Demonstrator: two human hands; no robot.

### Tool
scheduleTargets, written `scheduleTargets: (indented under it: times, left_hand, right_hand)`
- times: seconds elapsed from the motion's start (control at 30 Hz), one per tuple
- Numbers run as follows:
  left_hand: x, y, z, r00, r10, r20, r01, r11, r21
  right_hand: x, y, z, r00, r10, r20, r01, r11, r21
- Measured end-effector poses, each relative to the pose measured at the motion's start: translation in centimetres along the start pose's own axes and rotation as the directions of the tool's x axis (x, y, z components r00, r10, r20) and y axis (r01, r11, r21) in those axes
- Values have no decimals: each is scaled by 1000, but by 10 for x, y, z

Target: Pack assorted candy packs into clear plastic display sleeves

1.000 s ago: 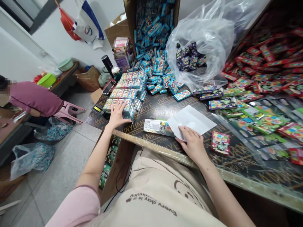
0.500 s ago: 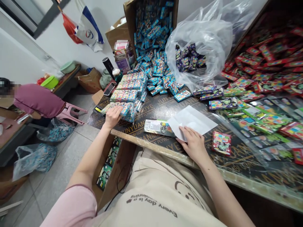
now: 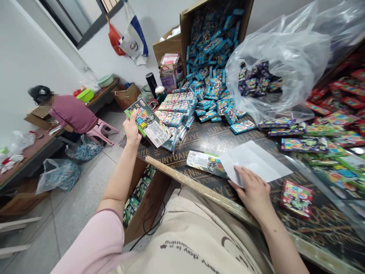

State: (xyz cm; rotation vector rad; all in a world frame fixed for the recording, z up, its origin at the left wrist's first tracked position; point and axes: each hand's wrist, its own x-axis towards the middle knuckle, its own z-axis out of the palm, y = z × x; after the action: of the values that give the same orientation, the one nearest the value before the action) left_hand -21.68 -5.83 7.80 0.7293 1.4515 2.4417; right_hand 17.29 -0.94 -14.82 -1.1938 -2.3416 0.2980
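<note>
Left of the white sheet point(image 3: 262, 160), the left hand point(image 3: 131, 131) is holding a printed card point(image 3: 151, 127) aloft, fingers closed on its edge; a light edge grip best avoids creasing. On the sheet, the right hand point(image 3: 255, 192) is resting, fingers slightly spread, their grip unclear; gentle, even pressure suits it.

"JUNYUAN" and "MUYE" are printed in gold on the dark tabletop point(image 3: 199, 134), "day is a" on the beige garment point(image 3: 188, 236).
</note>
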Motion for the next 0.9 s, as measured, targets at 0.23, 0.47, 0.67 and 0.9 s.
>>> scheduleTargets:
  times: [0.23,0.47,0.67,0.9]
  left_hand:
    - [2,-7,-4,996,-88,-34,86,995,-58]
    - [0,-12,-6,987,-141,-71,136,988,-77]
    - [0,-13,-8,983,-160,-92,154,986,-71]
    - [-70,-47,9,905,-398,149,392,917,72]
  right_hand:
    - [1,-1,-1,999,37,6,-37,999,35]
    - [1,-1,-1,999,35,14,-36,999,26]
    - [0,2,2,1000,21,10,-21,999,31]
    - [2,-11,-16,967,228,-115,-159,890,427]
